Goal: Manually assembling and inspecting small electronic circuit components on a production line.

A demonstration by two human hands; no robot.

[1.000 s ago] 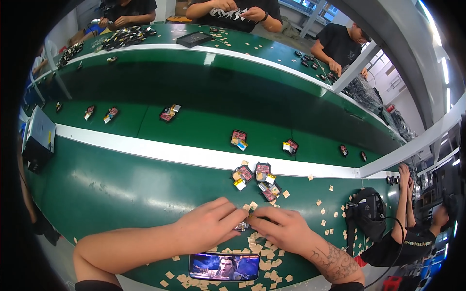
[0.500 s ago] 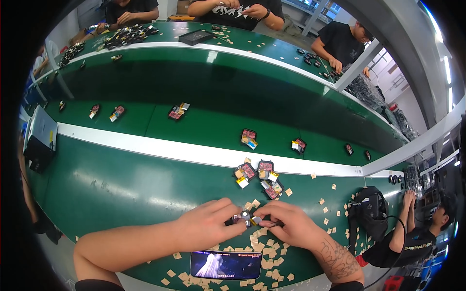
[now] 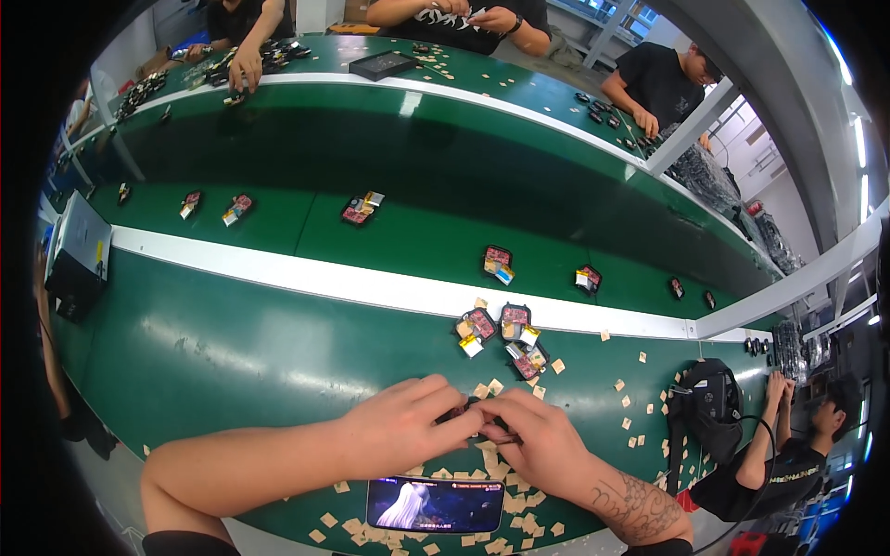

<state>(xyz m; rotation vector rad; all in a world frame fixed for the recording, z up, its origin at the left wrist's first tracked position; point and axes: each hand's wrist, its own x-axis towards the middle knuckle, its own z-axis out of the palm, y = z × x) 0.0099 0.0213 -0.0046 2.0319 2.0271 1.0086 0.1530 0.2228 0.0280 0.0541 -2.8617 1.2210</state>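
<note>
Above the near green tabletop, my left hand [image 3: 413,419] is closed around a small dark electronic unit [image 3: 458,411], and only bits of it show between the fingers. My right hand [image 3: 533,428] presses in from the other side, thumb and fingers pinched together at the unit's edge. A slim dark thing [image 3: 502,433] shows under its fingers, too covered to name. Just beyond my hands lie three open black casings [image 3: 517,322] with red circuit boards and silver-and-yellow battery packs. A lit phone [image 3: 436,505] lies below my hands among scattered small tan squares [image 3: 527,500].
Past a white rail [image 3: 306,275], similar units [image 3: 360,208] sit spaced along a green belt. A black bag [image 3: 709,408] rests on the right, a boxy device [image 3: 79,255] at the far left. Several people work around; one hand [image 3: 246,69] reaches to the belt's far edge.
My right hand has closed in on the unit, covering the battery end that showed before. Units on the belt have shifted right. A co-worker's arm has stretched out toward the belt.
</note>
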